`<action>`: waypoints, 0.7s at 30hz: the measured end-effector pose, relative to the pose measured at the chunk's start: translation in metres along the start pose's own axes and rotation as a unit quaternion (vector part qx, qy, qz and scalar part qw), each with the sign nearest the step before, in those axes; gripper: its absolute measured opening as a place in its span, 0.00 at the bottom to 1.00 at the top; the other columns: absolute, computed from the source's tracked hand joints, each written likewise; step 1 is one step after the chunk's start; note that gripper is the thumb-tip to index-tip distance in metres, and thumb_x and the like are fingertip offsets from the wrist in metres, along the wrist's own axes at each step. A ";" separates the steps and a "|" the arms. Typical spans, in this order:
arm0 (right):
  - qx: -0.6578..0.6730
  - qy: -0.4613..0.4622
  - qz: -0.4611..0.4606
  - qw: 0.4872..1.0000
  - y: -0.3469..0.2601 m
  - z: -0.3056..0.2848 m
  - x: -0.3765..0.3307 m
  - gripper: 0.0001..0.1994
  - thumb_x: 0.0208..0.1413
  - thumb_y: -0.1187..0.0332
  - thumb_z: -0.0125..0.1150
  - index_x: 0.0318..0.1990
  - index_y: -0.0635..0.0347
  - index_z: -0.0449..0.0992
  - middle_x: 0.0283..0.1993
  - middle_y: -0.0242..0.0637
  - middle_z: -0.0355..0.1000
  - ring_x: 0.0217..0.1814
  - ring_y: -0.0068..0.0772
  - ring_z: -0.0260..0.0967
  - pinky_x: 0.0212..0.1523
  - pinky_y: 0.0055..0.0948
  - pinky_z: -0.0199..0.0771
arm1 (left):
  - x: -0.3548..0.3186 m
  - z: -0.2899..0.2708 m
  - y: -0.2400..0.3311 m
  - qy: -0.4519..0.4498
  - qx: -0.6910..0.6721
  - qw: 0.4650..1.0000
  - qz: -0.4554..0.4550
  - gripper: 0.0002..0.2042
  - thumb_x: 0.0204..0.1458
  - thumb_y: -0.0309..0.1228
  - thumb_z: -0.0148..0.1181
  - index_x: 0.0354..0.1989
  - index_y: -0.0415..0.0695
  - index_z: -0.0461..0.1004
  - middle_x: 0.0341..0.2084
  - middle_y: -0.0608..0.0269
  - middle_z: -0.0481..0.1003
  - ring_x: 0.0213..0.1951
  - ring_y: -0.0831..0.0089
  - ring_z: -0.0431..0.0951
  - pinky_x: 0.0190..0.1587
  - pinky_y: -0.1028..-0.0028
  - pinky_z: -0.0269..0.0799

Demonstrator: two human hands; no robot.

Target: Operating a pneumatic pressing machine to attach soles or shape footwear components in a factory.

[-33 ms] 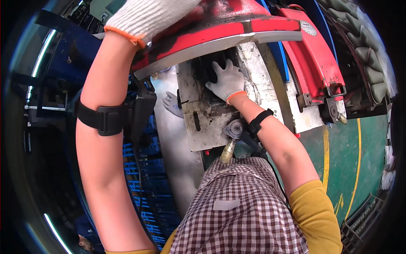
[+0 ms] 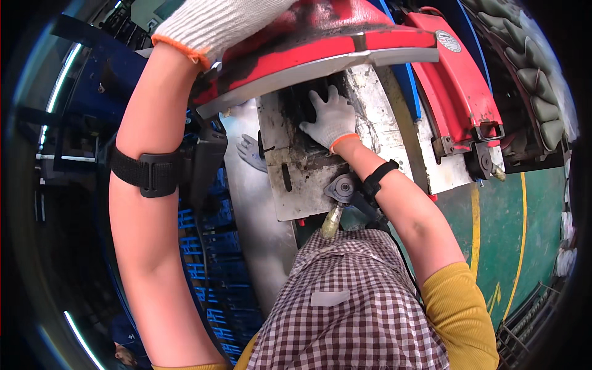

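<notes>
A raised red machine cover (image 2: 308,58) with a pale metal rim spans the top of the view. My left hand (image 2: 222,28), in a white knitted glove with an orange cuff, reaches up against the cover's left side; its fingers are out of view. Under the cover, my right hand (image 2: 333,120), gloved alike, lies with fingers spread over the dark, stained middle of a metal base plate (image 2: 299,200). Nothing shows in its grasp. A round pivot fitting (image 2: 341,188) and a handle wrapped in yellowish tape (image 2: 332,221) sit at the plate's near edge.
A similar red machine (image 2: 459,80) stands to the right, its cover down. Beyond it hang several grey-green moulded pieces (image 2: 533,83). A grey glove (image 2: 251,152) lies on the metal surface (image 2: 259,234) at left. Part of another person (image 2: 126,353) shows at lower left.
</notes>
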State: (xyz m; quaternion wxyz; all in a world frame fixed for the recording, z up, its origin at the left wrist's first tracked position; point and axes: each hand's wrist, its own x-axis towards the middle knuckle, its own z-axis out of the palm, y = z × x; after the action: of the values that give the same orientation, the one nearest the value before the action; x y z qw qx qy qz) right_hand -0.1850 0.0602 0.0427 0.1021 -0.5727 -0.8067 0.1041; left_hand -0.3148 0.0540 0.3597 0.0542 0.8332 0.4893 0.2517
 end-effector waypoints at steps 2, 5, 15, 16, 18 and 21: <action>-0.012 -0.023 -0.012 1.000 0.000 -0.001 -0.001 0.45 0.49 0.42 0.74 0.76 0.41 0.68 0.78 0.55 0.59 0.72 0.55 0.66 0.63 0.48 0.75 | 0.010 -0.003 -0.003 -0.087 0.007 0.994 -0.067 0.17 0.68 0.43 0.57 0.45 0.40 0.80 0.32 0.53 0.81 0.36 0.62 0.82 0.44 0.65 0.77; -0.009 -0.019 -0.030 0.999 0.002 -0.001 -0.006 0.44 0.48 0.42 0.75 0.73 0.46 0.70 0.78 0.56 0.59 0.75 0.58 0.62 0.64 0.51 0.74 | 0.008 -0.006 -0.004 -0.209 -0.099 0.966 -0.113 0.19 0.71 0.46 0.54 0.44 0.42 0.81 0.29 0.60 0.80 0.33 0.67 0.79 0.41 0.66 0.77; 0.222 0.140 -0.066 0.963 0.104 -0.022 -0.162 0.10 0.59 0.67 0.67 0.46 0.59 0.82 0.48 0.48 0.78 0.54 0.55 0.76 0.56 0.47 0.77 | -0.049 0.080 0.003 -0.300 -0.207 0.908 -0.208 0.15 0.68 0.44 0.59 0.43 0.43 0.79 0.20 0.70 0.75 0.22 0.81 0.74 0.27 0.76 0.73; 0.207 0.124 -0.063 0.968 0.113 -0.025 -0.186 0.08 0.60 0.69 0.66 0.45 0.58 0.82 0.47 0.47 0.79 0.53 0.53 0.77 0.55 0.45 0.78 | -0.055 0.091 0.003 -0.306 -0.200 0.909 -0.202 0.15 0.68 0.43 0.59 0.43 0.42 0.79 0.20 0.69 0.75 0.22 0.80 0.75 0.27 0.74 0.73; 0.326 -0.030 0.015 0.945 0.122 -0.031 -0.230 0.05 0.60 0.69 0.65 0.42 0.57 0.83 0.45 0.46 0.80 0.50 0.47 0.80 0.54 0.41 0.80 | -0.077 0.113 0.006 -0.253 -0.095 0.955 -0.121 0.15 0.66 0.43 0.60 0.43 0.42 0.80 0.23 0.56 0.80 0.26 0.63 0.84 0.33 0.62 0.78; 0.375 -0.205 -0.046 0.903 0.130 -0.031 -0.258 0.08 0.62 0.69 0.66 0.45 0.58 0.85 0.45 0.42 0.82 0.47 0.37 0.82 0.53 0.33 0.82 | -0.104 0.149 0.010 -0.207 -0.006 0.975 -0.080 0.16 0.65 0.47 0.60 0.43 0.45 0.79 0.28 0.46 0.81 0.36 0.44 0.84 0.41 0.51 0.78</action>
State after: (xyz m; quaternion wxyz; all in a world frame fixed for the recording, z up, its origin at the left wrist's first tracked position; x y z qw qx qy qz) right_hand 0.0245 -0.1400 0.0234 0.1462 -0.4200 -0.7366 0.5096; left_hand -0.2780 -0.0159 0.1957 0.1796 0.8252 0.5306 0.0717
